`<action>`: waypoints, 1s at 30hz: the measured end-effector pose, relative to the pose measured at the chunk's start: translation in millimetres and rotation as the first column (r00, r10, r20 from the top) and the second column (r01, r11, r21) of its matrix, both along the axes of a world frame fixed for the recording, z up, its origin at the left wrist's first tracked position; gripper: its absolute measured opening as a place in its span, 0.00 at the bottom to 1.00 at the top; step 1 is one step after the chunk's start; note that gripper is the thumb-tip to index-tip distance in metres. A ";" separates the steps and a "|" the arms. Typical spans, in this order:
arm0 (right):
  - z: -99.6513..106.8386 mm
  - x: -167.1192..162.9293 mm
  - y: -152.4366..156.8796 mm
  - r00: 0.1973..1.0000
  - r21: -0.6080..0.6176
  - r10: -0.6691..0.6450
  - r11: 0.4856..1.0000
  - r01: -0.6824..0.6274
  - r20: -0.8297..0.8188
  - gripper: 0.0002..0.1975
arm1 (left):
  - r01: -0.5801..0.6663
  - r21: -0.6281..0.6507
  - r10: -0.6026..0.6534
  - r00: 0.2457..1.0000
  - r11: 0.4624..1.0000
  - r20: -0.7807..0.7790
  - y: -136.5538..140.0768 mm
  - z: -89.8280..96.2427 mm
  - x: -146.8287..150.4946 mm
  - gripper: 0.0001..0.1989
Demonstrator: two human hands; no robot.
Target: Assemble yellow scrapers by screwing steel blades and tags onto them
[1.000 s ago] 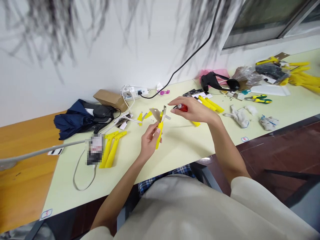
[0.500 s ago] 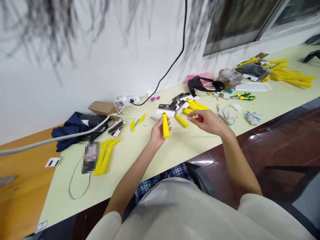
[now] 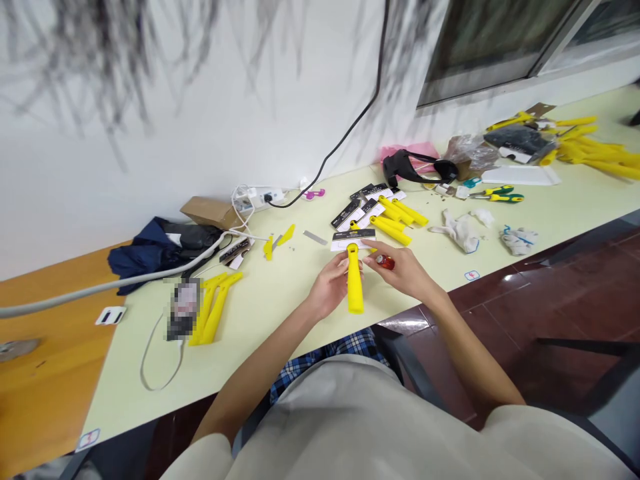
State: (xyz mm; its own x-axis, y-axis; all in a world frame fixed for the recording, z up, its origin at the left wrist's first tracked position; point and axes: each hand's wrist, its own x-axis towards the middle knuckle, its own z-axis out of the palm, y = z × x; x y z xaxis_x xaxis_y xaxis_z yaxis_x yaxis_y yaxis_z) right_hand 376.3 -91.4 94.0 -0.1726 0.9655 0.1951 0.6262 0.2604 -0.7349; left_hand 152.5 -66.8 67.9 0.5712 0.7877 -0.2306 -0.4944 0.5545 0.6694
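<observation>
My left hand (image 3: 330,285) is closed around a yellow plastic scraper-like handle (image 3: 355,287), its round butt toward me. Behind its far end shows a black-and-white header card (image 3: 354,239); whether the card is fixed to the handle I cannot tell. In my right hand (image 3: 407,270) a tool with a red translucent handle (image 3: 385,261), looking like a screwdriver, lies in the curled fingers, its tip hidden. The right thumb and index finger reach the handle's far end by the card. Beyond the hands lie several yellow handles (image 3: 390,230) with cards (image 3: 346,215), and a flat metal blade (image 3: 315,238).
Two long yellow handles (image 3: 215,313) and yellow cut pieces (image 3: 285,235) lie to the left, near a power strip (image 3: 257,197) and cardboard box (image 3: 213,212). To the right are white gloves (image 3: 463,233), green-yellow pliers (image 3: 503,194), a black visor (image 3: 400,167) and a yellow pile (image 3: 600,150).
My right hand has come in left and down to the handle's far end. The left hand with the handle has moved right and nearer to me. The view has shifted slightly.
</observation>
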 end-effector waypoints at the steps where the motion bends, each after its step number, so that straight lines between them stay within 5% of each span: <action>1: -2.0 -1.0 0.1 1.000 -0.008 0.008 1.000 -0.008 -0.001 0.27 | 0.001 0.019 -0.001 1.000 1.000 -0.030 -0.7 -4.7 -0.5 0.22; 8: 0.8 3.4 38.2 0.948 0.018 0.067 0.997 -0.076 0.312 0.26 | -0.019 0.099 0.033 0.990 0.995 -0.135 35.5 -35.0 14.6 0.30; 15: -6.5 -3.2 128.5 0.835 -0.012 -0.043 0.998 0.059 0.548 0.22 | -0.083 -0.004 0.080 0.977 0.997 -0.196 113.0 -43.2 47.7 0.11; 19: -17.5 -11.8 145.1 0.768 -0.005 -0.039 0.998 0.055 0.639 0.18 | 0.018 0.066 0.005 0.941 0.998 -0.339 134.8 -45.6 48.1 0.04; 22: -22.7 -16.2 139.5 0.729 0.010 -0.019 1.000 0.016 0.684 0.19 | 0.115 0.053 -0.082 0.902 0.992 -0.424 140.4 -47.9 37.1 0.09; 26: -21.6 -19.3 123.8 0.649 0.057 -0.055 0.998 0.017 0.758 0.17 | 0.287 0.162 -0.097 0.712 0.944 -0.695 141.4 -46.1 23.9 0.21; 28: -16.0 -20.4 115.6 0.626 0.112 -0.096 0.994 0.013 0.774 0.13 | 0.378 0.329 0.068 0.562 0.865 -0.824 138.5 -42.4 20.9 0.21; 30: -6.7 -21.4 107.2 0.632 0.170 -0.135 0.985 0.005 0.763 0.10 | 0.428 0.504 0.270 0.498 0.750 -0.824 131.5 -37.3 16.0 0.17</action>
State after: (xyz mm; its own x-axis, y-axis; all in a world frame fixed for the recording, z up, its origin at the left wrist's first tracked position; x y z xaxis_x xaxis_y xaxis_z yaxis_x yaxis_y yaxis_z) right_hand 354.9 15.7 87.3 -0.2556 0.9544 0.1542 0.9665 0.2486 0.0638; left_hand 168.5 64.7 30.6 0.4473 0.8844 -0.1335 0.4964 -0.1213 0.8596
